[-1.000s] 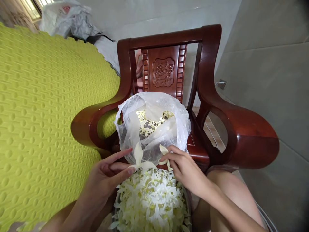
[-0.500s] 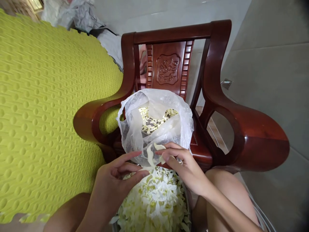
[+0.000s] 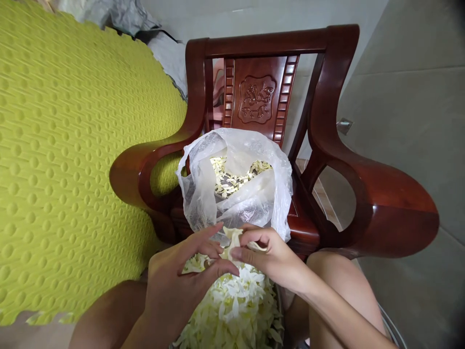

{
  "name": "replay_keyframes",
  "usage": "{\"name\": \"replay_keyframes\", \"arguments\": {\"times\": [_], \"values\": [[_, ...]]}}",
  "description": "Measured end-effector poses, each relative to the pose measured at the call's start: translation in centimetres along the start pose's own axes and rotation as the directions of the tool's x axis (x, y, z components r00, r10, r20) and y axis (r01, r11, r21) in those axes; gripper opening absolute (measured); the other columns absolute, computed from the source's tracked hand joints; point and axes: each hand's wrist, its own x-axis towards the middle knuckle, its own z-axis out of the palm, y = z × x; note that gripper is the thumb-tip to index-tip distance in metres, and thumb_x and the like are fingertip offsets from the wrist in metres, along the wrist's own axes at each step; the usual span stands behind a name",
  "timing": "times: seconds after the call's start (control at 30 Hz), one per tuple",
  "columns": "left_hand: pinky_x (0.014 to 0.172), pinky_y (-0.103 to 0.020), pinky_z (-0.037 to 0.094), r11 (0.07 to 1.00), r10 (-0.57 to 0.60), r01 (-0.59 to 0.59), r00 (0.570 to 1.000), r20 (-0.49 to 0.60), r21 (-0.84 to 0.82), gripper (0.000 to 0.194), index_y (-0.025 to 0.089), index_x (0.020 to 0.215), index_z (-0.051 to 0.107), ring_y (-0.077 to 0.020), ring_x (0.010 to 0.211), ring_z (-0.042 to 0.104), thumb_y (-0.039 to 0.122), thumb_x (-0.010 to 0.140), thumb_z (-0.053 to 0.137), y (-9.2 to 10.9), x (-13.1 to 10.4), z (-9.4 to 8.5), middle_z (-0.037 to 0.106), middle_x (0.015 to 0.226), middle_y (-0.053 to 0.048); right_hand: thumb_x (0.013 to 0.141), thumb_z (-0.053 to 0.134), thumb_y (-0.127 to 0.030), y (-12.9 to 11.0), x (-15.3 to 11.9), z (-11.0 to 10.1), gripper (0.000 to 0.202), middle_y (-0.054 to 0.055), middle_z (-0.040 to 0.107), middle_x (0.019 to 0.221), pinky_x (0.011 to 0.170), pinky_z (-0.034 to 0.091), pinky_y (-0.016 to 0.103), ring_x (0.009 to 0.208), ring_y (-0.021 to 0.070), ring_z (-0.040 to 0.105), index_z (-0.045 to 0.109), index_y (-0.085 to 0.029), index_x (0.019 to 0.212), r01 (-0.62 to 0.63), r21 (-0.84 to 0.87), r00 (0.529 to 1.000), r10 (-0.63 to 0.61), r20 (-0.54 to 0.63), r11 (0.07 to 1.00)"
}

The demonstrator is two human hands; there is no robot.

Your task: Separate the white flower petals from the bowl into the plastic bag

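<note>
A pale white flower [image 3: 233, 239] with long petals is pinched between the thumb and fingers of my right hand [image 3: 267, 249]. My left hand [image 3: 189, 264] is just to its left, index finger raised and thumb apart from the fingers, close to the petals; nothing is clearly gripped in it. Beneath both hands is a heap of white and yellowish flowers [image 3: 236, 300] in a round container whose rim is mostly hidden. Beyond my hands, an open translucent plastic bag [image 3: 243, 213] rests on the chair seat, with small cream flowers or buds [image 3: 232, 184] inside.
A carved dark-red wooden chair [image 3: 267, 41] with broad curved arms faces me. To the left rises a yellow textured foam mat [image 3: 72, 145], with grey-white bags behind it. Grey wall tiles [image 3: 410, 121] stand to the right. My knees flank the flower container.
The flower has come lower and nearer to my right fingertips, which have closed in more. My left hand has moved slightly right, its thumb and fingers wider apart. The view has shifted slightly.
</note>
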Motion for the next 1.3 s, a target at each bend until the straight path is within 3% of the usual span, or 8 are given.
{"name": "replay_keyframes", "arguments": {"times": [0.2,0.37,0.43,0.5,0.6,0.8,1.07,1.3], "values": [[0.073,-0.022,0.061,0.982,-0.184,0.186,0.953,0.24,0.017,0.027,0.027,0.102,0.075,-0.0167,0.073,0.075,0.031,0.076,0.073,-0.9,0.7,-1.6,0.079,0.078,0.003,0.087,0.065,-0.04,-0.1,-0.1,-1.8,0.029,-0.001,0.05,0.075,0.069,0.038,0.027,0.074,0.0148,0.05,0.065,-0.018,0.067,0.031,-0.239,0.989,-0.065,-0.133,0.97],[0.067,-0.025,0.063,0.952,-0.304,0.304,0.953,-0.006,0.029,0.024,0.025,0.092,0.075,-0.02,0.071,0.075,0.036,0.071,0.076,-1.9,0.9,-3.0,0.079,0.083,-0.001,0.088,0.061,-0.048,-0.2,-0.3,-4.7,0.035,0.002,0.057,0.073,0.062,0.036,0.028,0.066,0.0152,0.048,0.068,-0.019,0.071,0.029,-0.306,0.881,-0.168,-0.441,0.952],[0.07,-0.027,0.063,0.924,-0.378,0.377,0.926,-0.015,-0.061,0.032,0.024,0.099,0.073,-0.0211,0.074,0.075,0.039,0.071,0.077,-2.0,1.0,-3.3,0.079,0.084,-0.002,0.086,0.064,-0.05,-0.2,-0.3,-5.0,0.036,0.002,0.058,0.073,0.063,0.036,0.029,0.068,0.016,0.05,0.069,-0.019,0.069,-0.003,-0.329,0.928,-0.12,-0.353,0.944],[0.076,-0.03,0.063,0.895,-0.423,0.425,0.905,0.045,-0.137,0.043,0.022,0.106,0.07,-0.0222,0.079,0.075,0.04,0.069,0.079,-2.2,1.2,-3.4,0.079,0.086,-0.004,0.083,0.068,-0.05,0.1,-0.4,-4.3,0.033,0.002,0.06,0.077,0.066,0.038,0.03,0.071,0.017,0.052,0.072,-0.019,0.073,-0.049,-0.374,0.988,-0.009,-0.153,0.926],[0.08,-0.032,0.062,0.862,-0.464,0.472,0.881,0.09,-0.184,0.051,0.019,0.109,0.069,-0.0228,0.082,0.075,0.039,0.064,0.082,-2.2,1.2,-3.2,0.079,0.086,-0.005,0.078,0.073,-0.052,0.7,-0.4,-2.8,0.033,0.003,0.061,0.087,0.07,0.04,0.032,0.078,0.0195,0.056,0.076,-0.022,0.09,-0.077,-0.474,0.997,0.083,-0.009,0.877],[0.068,-0.029,0.063,0.838,-0.516,0.525,0.851,0.098,-0.15,0.048,0.018,0.104,0.067,-0.0226,0.073,0.075,0.037,0.063,0.082,-1.3,0.5,-2.2,0.079,0.076,-0.004,0.086,0.064,-0.05,0.6,-0.4,-1.1,0.033,0.004,0.057,0.093,0.077,0.041,0.032,0.085,0.0196,0.057,0.075,-0.021,0.098,-0.056,-0.439,0.997,0.027,-0.074,0.897],[0.07,-0.03,0.059,0.924,-0.378,0.378,0.926,-0.008,0.052,0.027,0.024,0.088,0.067,-0.0204,0.068,0.073,0.037,0.067,0.077,-0.4,-0.6,-0.7,0.076,0.069,0.002,0.085,0.068,-0.041,0.1,-0.1,0.4,0.025,0.001,0.053,0.086,0.074,0.04,0.028,0.081,0.0161,0.054,0.076,-0.021,0.098,0.016,-0.267,0.997,-0.037,-0.074,0.964],[0.071,-0.028,0.057,0.951,-0.309,0.309,0.951,0.009,0.032,0.039,0.026,0.094,0.061,-0.018,0.062,0.071,0.034,0.063,0.082,-0.2,-0.8,0.0,0.074,0.063,0.006,0.082,0.069,-0.037,0.8,0.4,1.1,0.018,0.0,0.056,0.078,0.075,0.041,0.029,0.079,0.0161,0.056,0.073,-0.02,0.078,-0.024,-0.093,0.999,0.021,-0.031,0.995]]}}
